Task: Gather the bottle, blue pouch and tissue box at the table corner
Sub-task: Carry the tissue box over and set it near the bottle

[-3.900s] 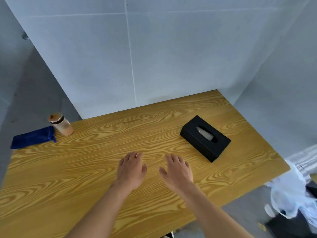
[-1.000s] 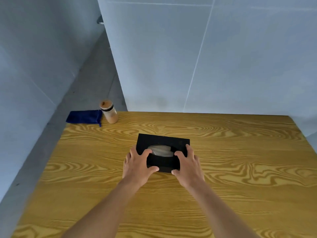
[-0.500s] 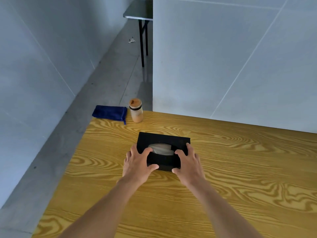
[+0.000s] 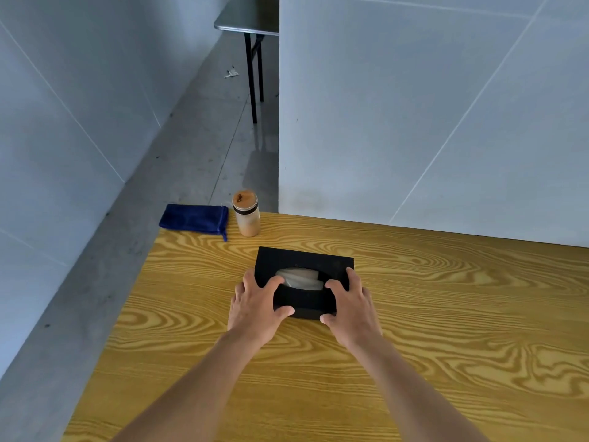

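A black tissue box (image 4: 302,261) with a grey tissue in its slot lies on the wooden table (image 4: 446,314), a short way from the far left corner. My left hand (image 4: 255,306) grips its left near end and my right hand (image 4: 350,306) its right near end, thumbs on the front face. At the corner stands a small tan bottle (image 4: 246,217) with a wooden lid. A blue pouch (image 4: 194,218) lies flat just left of the bottle, overhanging the table's left edge.
A white partition (image 4: 414,122) runs along the table's far edge. Grey floor lies to the left, with a wall beyond. A dark folding table (image 4: 248,17) stands further back on the floor.
Both hands took hold of the tissue box and carried it from the right side toward the far left corner. Over the last second it has crept closer to the bottle.
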